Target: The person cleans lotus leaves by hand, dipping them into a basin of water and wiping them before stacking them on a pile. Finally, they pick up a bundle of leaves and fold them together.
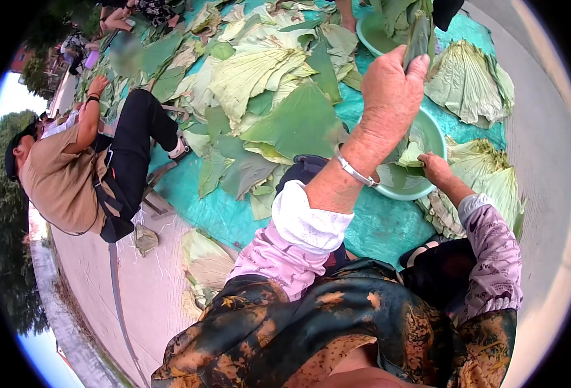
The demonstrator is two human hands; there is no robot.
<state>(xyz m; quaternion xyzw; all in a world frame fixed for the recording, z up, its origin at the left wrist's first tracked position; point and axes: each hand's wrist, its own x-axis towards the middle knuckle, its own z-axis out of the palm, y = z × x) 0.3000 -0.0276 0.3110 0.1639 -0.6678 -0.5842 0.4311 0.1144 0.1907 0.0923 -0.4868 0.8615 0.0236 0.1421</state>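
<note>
My left hand (392, 87) is raised, its fingers closed round a folded green lotus leaf (417, 40) that points upward. A silver bracelet (355, 167) circles that wrist. Lower and to the right, my right hand (436, 169) pinches the edge of a pale green leaf piece (412, 155) over a light green basin (438, 129). Part of the basin is hidden behind my left forearm. More green leaves (394, 14) stand upright just beyond my left hand; what supports them cannot be made out.
Loose lotus leaves (259, 74) cover much of a teal tarp (379, 226). Folded leaf stacks (469, 84) lie at the right. A second basin (365, 35) stands farther off, near another person's arm (347, 14). A seated person (72, 174) in a brown shirt is at the left.
</note>
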